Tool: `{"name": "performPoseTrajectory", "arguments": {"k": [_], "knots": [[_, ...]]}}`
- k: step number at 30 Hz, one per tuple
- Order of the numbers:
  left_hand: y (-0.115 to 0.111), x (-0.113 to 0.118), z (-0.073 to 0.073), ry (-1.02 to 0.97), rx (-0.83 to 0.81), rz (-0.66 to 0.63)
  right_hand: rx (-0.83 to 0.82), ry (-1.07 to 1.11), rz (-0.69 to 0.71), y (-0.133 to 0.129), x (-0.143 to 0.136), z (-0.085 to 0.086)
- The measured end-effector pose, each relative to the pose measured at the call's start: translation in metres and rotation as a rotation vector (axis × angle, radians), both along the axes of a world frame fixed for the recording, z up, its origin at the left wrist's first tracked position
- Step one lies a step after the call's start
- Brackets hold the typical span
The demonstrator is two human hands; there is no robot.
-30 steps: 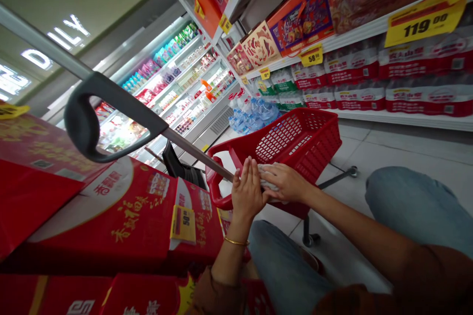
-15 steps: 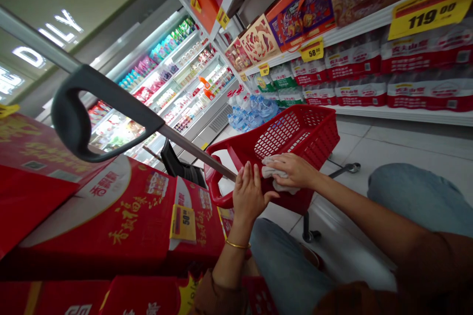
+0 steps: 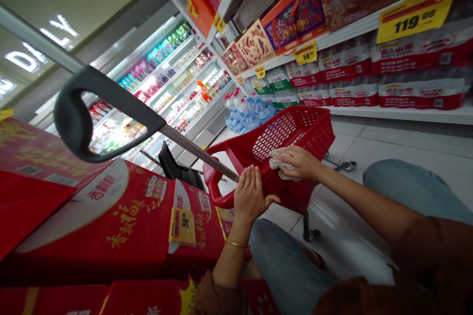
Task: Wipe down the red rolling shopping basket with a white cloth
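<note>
A red plastic shopping basket cart (image 3: pixel 236 157) on casters stands tilted across the middle of the head view, with a long metal pole and a dark grey handle (image 3: pixel 121 103) reaching to the upper left. Flat against its near rim, beside the foot of the pole, lies my left hand (image 3: pixel 252 194), fingers straight and thumb apart, holding nothing. My right hand (image 3: pixel 302 161) grips a crumpled whitish cloth (image 3: pixel 283 162) pressed on the basket's near upper rim. Part of the cloth is hidden under the fingers.
Red cartons (image 3: pixel 140 216) with a yellow price tag are stacked at the left. A shelf (image 3: pixel 406 113) holds packed water bottles and boxes at the right. Blue-tinted bottles (image 3: pixel 251 113) stand behind the basket. My bent knees (image 3: pixel 288 261) are close below it.
My right hand has slid with the cloth a little right and up along the basket's rim. My left hand stays on the rim. The view has shifted slightly.
</note>
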State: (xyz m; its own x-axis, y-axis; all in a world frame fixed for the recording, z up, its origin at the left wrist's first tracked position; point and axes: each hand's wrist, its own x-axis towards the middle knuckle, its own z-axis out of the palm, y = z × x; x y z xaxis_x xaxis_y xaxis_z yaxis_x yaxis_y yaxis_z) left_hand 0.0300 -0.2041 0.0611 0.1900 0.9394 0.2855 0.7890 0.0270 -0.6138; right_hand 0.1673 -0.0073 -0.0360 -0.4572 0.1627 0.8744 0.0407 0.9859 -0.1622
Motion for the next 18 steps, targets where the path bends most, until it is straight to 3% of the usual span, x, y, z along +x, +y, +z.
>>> {"name": "performPoseTrajectory", "arguments": {"k": [4,10,13,18], "knots": [[0.001,-0.003,-0.001,-0.020,-0.012,-0.031,-0.076,0.019,-0.055,-0.005,-0.001,0.010],[0.002,-0.004,-0.002,-0.042,0.065,-0.112,-0.210,0.150,-0.042,-0.066,-0.022,0.031],[0.003,-0.003,0.000,-0.071,0.063,-0.144,-0.210,0.186,-0.040,-0.083,-0.032,0.022],[0.004,-0.002,0.004,-0.096,0.034,-0.136,-0.086,0.249,-0.053,-0.073,-0.037,-0.004]]}}
